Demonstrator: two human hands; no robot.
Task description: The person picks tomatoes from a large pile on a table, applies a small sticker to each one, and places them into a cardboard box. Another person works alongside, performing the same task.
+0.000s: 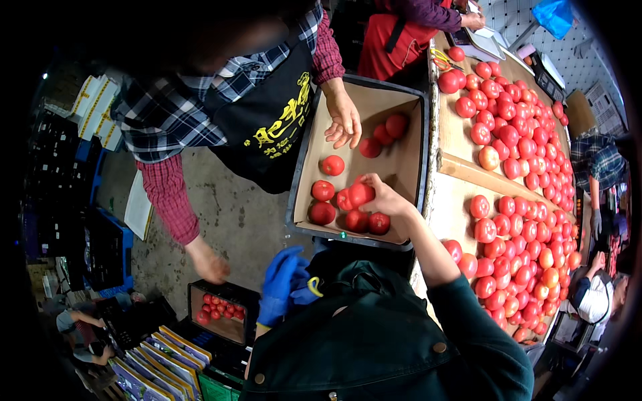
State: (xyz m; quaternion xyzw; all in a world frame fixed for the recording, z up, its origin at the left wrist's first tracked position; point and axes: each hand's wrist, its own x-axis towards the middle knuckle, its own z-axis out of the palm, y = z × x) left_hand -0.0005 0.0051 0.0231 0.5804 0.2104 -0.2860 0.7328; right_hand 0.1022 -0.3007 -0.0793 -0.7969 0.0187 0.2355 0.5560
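Note:
My bare right hand (385, 196) grips a red tomato (361, 194) just above other tomatoes at the near end of a dark plastic crate (425, 145) lined with brown paper. Several more tomatoes lie in that crate, some in the near left corner and a few by the right wall (370, 148). My left hand (277, 280) wears a blue glove and is down at my waist, outside the crate. In its fingers is what looks like a second blue glove (305, 293) with a yellow cuff (314, 286); the fingers partly overlap it.
A co-worker's open hand (343, 118) hangs over the crate; their other hand (213, 263) is near a lower tomato crate (216, 328). At right, a table with a wooden divider (494, 176) bears many tomatoes and yellow-handled scissors (442, 59). Packed cartons (155, 366) stand lower left.

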